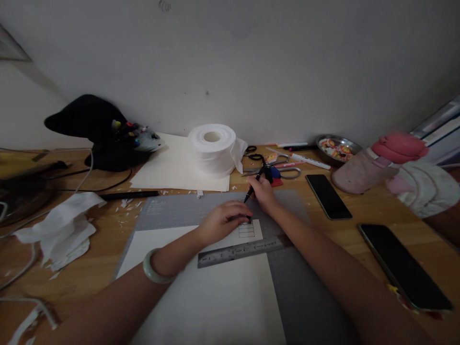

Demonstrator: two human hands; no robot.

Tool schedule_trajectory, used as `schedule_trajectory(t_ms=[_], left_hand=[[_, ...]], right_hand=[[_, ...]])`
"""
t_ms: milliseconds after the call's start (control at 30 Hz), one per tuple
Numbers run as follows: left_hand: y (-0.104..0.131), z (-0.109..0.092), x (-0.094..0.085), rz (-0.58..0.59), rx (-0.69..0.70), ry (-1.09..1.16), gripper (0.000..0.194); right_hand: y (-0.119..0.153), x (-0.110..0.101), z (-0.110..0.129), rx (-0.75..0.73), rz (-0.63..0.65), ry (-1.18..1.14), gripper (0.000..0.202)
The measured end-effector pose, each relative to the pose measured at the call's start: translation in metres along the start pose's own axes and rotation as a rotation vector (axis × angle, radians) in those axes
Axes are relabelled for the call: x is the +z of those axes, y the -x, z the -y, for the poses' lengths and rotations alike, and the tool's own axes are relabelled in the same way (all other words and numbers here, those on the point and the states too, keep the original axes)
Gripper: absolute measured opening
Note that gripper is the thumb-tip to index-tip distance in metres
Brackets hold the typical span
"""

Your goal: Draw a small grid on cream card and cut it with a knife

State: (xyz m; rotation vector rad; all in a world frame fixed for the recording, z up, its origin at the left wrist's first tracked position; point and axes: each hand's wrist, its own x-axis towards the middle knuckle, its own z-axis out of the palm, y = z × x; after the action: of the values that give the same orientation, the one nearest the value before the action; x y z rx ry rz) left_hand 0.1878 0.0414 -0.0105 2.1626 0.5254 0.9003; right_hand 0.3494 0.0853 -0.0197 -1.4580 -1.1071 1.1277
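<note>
Pen: slim, black fineliner-like pen (pixel 248 194), beyond the steel ruler; its long axis slants, tip pointing down and left — toward the left hand.
Right hand (pixel 265 192): fingers wrapped around the pen, beyond the ruler.
Left hand (pixel 221 221): curved over the paper just beyond the ruler; a small dark piece (pixel 249 219) shows at its fingertips — whether gripped, I cannot tell.
Paper (pixel 212 297): smooth, cream, extending on both sides of the ruler, with a black-lined box (pixel 246 231) just beyond it.
Ruler (pixel 233 252): flat, metallic strip across the paper.
Cutting mat (pixel 194 206): grey, beneath the paper and ruler.
</note>
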Motion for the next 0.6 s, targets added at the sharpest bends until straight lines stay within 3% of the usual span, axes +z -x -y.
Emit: schedule_trajectory(t_ms=[600], left_hand=[[0.0, -0.0006, -0.0003, 0.013, 0.002, 0.009, 0.015]], right_hand=[[-0.0018, -0.0001, -0.0021, -0.007, 0.0, 0.018, 0.03]])
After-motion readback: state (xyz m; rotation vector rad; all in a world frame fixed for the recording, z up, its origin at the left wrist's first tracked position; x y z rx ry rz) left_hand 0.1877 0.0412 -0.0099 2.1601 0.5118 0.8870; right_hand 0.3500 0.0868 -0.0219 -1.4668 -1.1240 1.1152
